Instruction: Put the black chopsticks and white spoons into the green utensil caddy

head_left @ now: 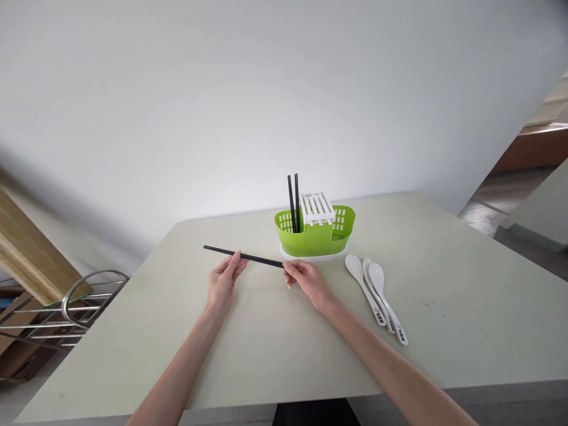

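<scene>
I hold a black chopstick level above the pale table, a little in front of a green cutlery holder. My left hand pinches the chopstick near its middle, and my right hand pinches its right end. Two black chopsticks stand upright in the holder's left compartment. A white slotted insert sits in the holder's middle.
Three white spoons lie side by side on the table, right of my right hand. A metal rack and a wooden board stand off the table's left edge. A white wall rises behind the table.
</scene>
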Demonstrator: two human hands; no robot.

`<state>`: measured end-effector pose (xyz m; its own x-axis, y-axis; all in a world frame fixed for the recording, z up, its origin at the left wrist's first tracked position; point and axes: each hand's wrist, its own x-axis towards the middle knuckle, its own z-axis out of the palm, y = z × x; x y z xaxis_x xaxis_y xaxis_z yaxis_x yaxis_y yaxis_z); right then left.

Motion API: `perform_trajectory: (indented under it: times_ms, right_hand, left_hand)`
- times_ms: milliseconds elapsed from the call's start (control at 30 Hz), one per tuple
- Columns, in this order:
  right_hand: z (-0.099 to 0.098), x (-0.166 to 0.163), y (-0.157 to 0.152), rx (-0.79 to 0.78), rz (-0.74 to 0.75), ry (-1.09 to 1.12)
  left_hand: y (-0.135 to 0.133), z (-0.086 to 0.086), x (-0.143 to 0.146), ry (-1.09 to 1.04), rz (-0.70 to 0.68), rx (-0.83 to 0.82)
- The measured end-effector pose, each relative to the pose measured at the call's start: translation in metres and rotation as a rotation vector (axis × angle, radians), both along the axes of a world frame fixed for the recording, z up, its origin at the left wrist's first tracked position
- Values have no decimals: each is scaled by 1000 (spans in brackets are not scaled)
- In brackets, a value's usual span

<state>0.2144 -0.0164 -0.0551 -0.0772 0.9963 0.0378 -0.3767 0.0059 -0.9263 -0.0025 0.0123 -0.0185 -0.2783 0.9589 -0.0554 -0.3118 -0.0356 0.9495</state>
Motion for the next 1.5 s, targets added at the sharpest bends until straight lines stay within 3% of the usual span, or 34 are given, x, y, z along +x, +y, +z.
perform_trajectory:
  times_ms: [100, 233, 333, 433, 500, 600, 767, 1333, 1433, 1500]
  right_hand:
    - [2, -1, -1, 19, 61, 49]
    - [7, 2, -2, 0, 64, 103]
    - [9, 4, -1, -16, 85, 95]
    - [7, 2, 1, -15, 118, 78]
    - [4, 0, 3, -5, 129, 84]
    - [-2, -2, 6, 15, 151, 92]
    - [-5, -3, 8, 20, 158, 82]
    - [2, -1, 8, -29, 178, 80]
    - [1, -1, 8, -30, 179, 79]
    - [-1, -1, 8, -26, 182, 79]
  left_hand:
    - [3, 28, -14, 42, 53, 77]
    - [21, 93, -20, 83, 186, 264]
    - [37, 140, -2, 251, 165, 386]
    - [57, 160, 32, 489, 68, 438]
    - [73, 156, 55, 609, -12, 423]
    - [96, 134, 81, 743, -87, 360]
    - [116, 108, 98, 1001, -138, 275]
    - [137, 99, 104, 1209, -206, 230]
    - [135, 96, 100, 1165, -211, 256]
    - [132, 88, 92, 1077, -140, 288]
